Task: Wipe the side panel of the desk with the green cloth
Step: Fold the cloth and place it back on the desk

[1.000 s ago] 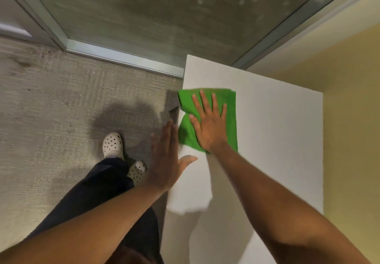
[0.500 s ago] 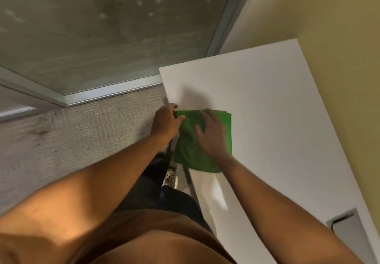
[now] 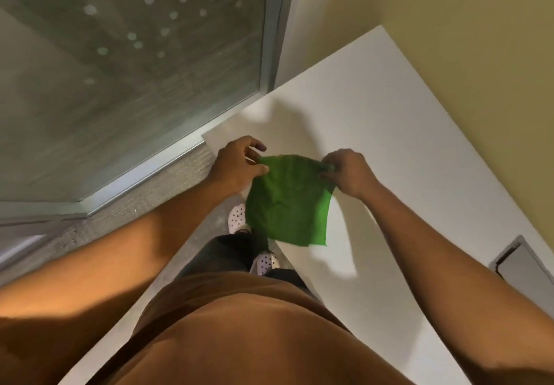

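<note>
The green cloth (image 3: 287, 202) hangs spread out in the air above the left edge of the white desk (image 3: 374, 133). My left hand (image 3: 239, 163) pinches its upper left corner. My right hand (image 3: 347, 172) pinches its upper right corner. The cloth's lower part droops freely over the desk edge and my feet. The side panel of the desk is not visible from this angle.
A frosted glass wall with a metal frame (image 3: 269, 40) stands at the left and back. A yellow wall (image 3: 464, 40) runs along the desk's right. A grey cable grommet (image 3: 521, 264) is set into the desk at the right. Grey carpet (image 3: 156, 199) lies below.
The cloth was pressed flat on the desk under my right hand. Both hands have since lifted it by its upper corners and spread it open.
</note>
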